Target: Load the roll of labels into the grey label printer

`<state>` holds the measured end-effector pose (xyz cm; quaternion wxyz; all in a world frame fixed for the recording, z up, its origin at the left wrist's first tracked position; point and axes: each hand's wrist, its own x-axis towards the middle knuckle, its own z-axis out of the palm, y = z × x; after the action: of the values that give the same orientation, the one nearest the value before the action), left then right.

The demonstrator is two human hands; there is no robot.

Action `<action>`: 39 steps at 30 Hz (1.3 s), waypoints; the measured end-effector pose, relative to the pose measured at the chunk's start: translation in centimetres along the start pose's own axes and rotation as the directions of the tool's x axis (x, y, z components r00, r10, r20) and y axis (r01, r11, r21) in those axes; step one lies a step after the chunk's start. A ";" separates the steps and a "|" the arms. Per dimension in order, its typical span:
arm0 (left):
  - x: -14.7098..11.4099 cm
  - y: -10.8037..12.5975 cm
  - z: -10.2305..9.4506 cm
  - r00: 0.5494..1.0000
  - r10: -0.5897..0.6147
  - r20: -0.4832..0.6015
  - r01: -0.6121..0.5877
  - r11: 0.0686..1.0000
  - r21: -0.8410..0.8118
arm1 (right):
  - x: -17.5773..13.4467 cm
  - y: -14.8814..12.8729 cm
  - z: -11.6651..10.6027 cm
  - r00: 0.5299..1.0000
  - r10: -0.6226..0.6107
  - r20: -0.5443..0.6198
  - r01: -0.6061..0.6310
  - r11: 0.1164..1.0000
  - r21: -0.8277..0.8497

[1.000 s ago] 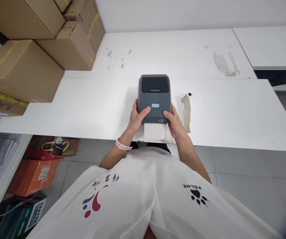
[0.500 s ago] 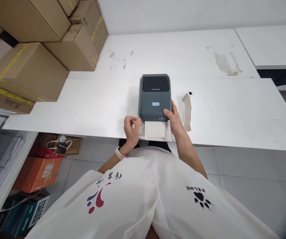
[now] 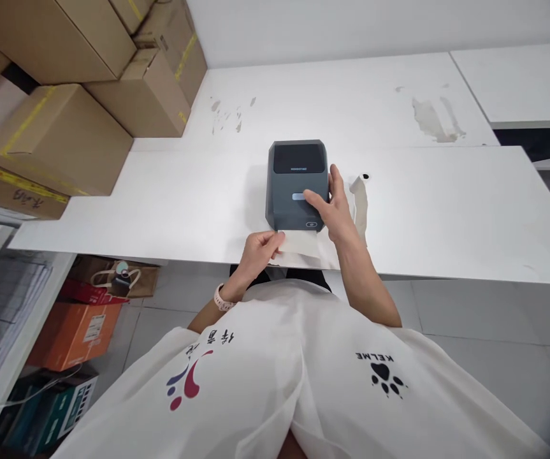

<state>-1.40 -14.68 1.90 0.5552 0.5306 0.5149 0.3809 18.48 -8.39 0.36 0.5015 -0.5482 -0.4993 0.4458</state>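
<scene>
A dark grey label printer (image 3: 290, 213) stands on the white table, with a blank label (image 3: 299, 242) sticking out of its front. My left hand (image 3: 258, 252) pinches the label's left edge between thumb and fingers, close below the printer's front left corner. Against the printer's right side lies my right hand (image 3: 336, 207); its thumb rests on top by the pale oblong button or window, and its fingers stretch along the side, spread from the thumb. Right of that hand, a strip of paper (image 3: 361, 207) trails from a small white roll (image 3: 363, 178).
Cardboard boxes (image 3: 59, 137) are stacked at the table's left end. The white table's (image 3: 447, 217) front edge runs just below my hands. On the lower left, an orange box (image 3: 76, 331) and other packages stand by a shelf. Worn patches (image 3: 434, 121) mark the rear tabletop.
My left hand has moved right and taken hold of the label's edge. My right hand has slid up the printer's side, its thumb shifting from the front corner toward the pale oblong.
</scene>
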 end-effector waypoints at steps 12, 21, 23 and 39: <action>3.1 -2.2 0.3 0.983 0.128 -0.133 -0.118 0.990 0.081 | -1.5 0.1 -0.3 0.999 -0.036 0.007 0.036 0.999 -0.040; 2.9 -1.7 0.4 0.980 0.141 -0.139 -0.133 0.989 0.067 | -5.4 0.3 -1.0 0.998 -0.063 -0.006 0.062 0.995 -0.083; 3.0 -1.5 0.3 0.980 0.137 -0.145 -0.132 0.990 0.047 | -4.9 0.5 -1.2 0.999 -0.052 -0.009 0.052 0.997 -0.050; 15.5 0.3 -1.7 0.976 0.184 -0.113 -0.160 0.967 0.196 | 9.9 -8.7 -1.1 0.872 -0.489 -0.036 0.422 0.787 -0.450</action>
<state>-0.26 0.75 -0.26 0.4333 0.5969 0.5352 0.4118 19.76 1.37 9.29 0.4977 -0.5395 -0.6629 0.1477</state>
